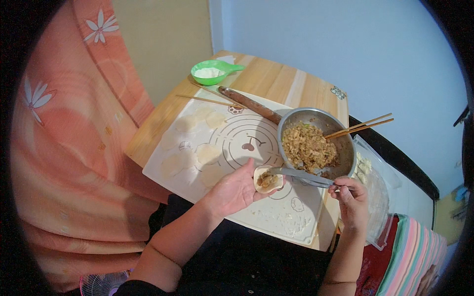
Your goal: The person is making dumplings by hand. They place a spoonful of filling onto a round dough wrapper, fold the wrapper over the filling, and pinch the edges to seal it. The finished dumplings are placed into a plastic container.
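Note:
My left hand (234, 192) cradles a small round dumpling wrapper (275, 183), its edge curled up around a lump of brown filling (266, 180). The fingers under the wrapper are partly hidden. Between the fingers and thumb of my right hand (353, 198) is a flat metal knife (305, 176). Its tip rests at the filling in the wrapper. Just beyond both hands stands a steel bowl (349, 154) of chopped filling (310, 144), and the knife passes in front of its near rim. A pair of chopsticks (360, 126) leans out of the bowl to the right.
Several flat wrappers (208, 154) lie on the left of a white printed mat (247, 209). A rolling pin (249, 104) and thin sticks (205, 100) lie behind. A green scoop of flour (231, 68) sits at the wooden table's (276, 76) back. A clear container (377, 190) stands right.

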Action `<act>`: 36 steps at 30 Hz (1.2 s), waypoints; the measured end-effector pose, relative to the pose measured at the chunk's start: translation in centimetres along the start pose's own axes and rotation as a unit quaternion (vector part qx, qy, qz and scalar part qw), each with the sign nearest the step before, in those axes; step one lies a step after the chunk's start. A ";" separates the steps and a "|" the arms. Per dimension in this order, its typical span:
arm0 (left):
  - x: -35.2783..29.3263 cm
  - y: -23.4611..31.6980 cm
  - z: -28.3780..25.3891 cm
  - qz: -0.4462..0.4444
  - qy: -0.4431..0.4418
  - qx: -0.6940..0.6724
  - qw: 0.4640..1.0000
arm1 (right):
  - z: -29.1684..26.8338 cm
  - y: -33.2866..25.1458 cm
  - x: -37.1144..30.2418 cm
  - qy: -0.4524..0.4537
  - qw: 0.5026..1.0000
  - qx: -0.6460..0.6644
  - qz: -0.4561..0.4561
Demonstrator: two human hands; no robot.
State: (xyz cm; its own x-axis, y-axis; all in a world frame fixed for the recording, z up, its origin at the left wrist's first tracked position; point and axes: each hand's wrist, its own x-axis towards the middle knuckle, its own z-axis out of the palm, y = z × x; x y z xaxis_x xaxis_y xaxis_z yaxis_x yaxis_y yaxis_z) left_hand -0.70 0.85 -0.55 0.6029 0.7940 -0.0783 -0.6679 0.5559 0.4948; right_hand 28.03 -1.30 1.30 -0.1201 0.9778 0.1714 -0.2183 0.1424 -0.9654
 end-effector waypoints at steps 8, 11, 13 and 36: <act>0.2 -0.1 -0.9 -0.024 -0.013 -0.020 0.999 | -0.4 0.0 0.2 -0.021 0.999 -0.004 0.025; 0.3 -0.2 -0.6 -0.023 0.013 0.000 1.000 | -0.6 -0.2 0.0 -0.004 1.000 -0.024 0.009; 0.3 -0.3 -0.4 -0.021 0.028 0.015 0.999 | -1.4 -0.6 0.2 0.019 0.999 -0.020 -0.043; -0.1 -1.3 0.6 -0.026 0.012 0.059 0.998 | 1.1 -1.3 -0.2 0.130 0.779 -0.535 -0.301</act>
State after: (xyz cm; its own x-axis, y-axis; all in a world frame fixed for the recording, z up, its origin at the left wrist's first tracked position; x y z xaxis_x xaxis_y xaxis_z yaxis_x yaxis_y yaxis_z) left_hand 0.33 -0.08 -0.63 0.6235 0.7716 -0.1264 -0.5798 0.5647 0.5874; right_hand 27.22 -1.83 2.71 -0.0776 0.6636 0.7440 0.7887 0.4974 -0.3614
